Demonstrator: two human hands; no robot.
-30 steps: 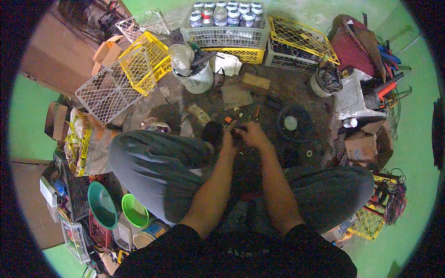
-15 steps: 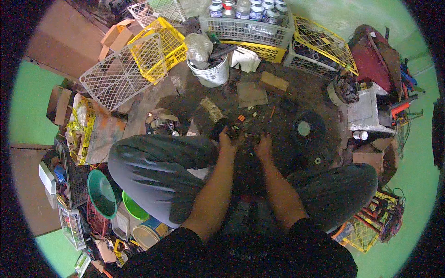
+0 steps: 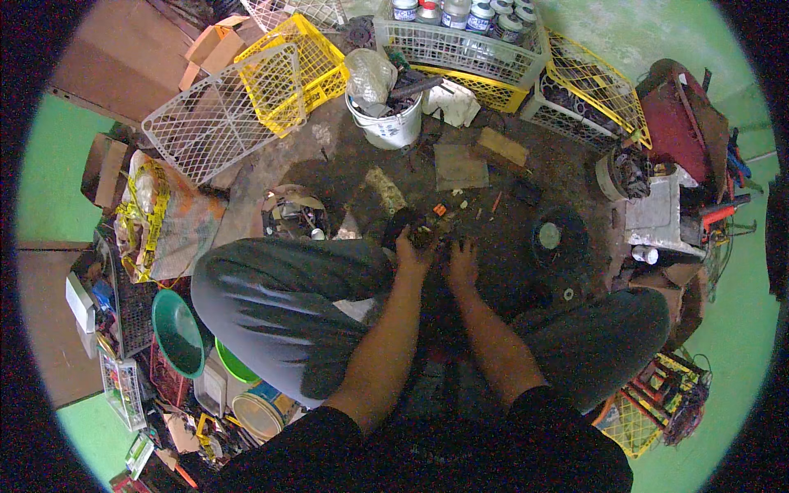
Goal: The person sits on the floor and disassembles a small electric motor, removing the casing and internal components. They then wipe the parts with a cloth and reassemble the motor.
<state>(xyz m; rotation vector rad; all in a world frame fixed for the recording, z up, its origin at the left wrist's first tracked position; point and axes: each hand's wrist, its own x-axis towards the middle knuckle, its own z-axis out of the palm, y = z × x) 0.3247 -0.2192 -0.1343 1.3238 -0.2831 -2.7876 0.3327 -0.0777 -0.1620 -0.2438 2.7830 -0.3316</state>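
Observation:
In front of my crossed legs, my left hand [image 3: 411,251] is closed around a small dark, round metal part [image 3: 422,237] with a brownish face turned up. My right hand [image 3: 463,264] is close beside it on the right, low over the dark floor, its fingers stretched forward and slightly apart. Nothing can be made out in those fingers. Just beyond the hands lie a small orange piece [image 3: 440,209] and several pale scraps. A thin orange stick [image 3: 496,201] lies farther right. Deep shadow hides the ground between my hands.
A white bucket [image 3: 386,131] of scrap stands ahead, near a yellow crate [image 3: 325,86] and a grey crate [image 3: 460,51] of cans. Right of my hands is a dark round object with a pale centre [image 3: 549,236]. A bowl of parts [image 3: 293,215] sits by my left knee.
The view has shifted slightly. My left hand has turned, so the round part's face shows more clearly. My right hand has drawn slightly back and its fingers show more.

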